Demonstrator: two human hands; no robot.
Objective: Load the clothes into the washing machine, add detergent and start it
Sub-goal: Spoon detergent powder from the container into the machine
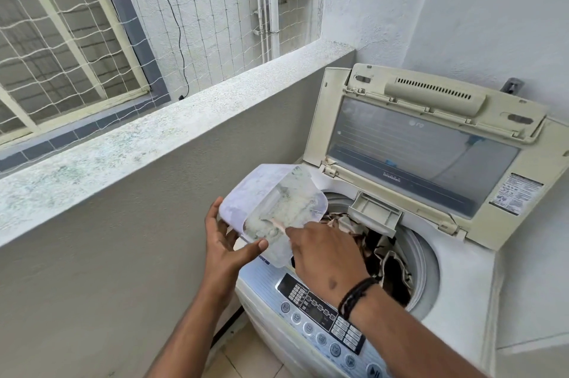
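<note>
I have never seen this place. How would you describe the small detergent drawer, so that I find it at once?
Start at the white top-loading washing machine, whose cream lid stands open. Look at the far rim of the round drum opening, just under the lid's hinge edge. The small cream plastic detergent drawer juts out there over the dark patterned clothes, the only open rectangular tray on the rim.

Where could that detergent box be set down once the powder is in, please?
The speckled ledge between netted window and grey wall is bare. The washer's white top right of the drum looks free. The drum is crowded with clothes, and the control panel carries buttons.
</note>
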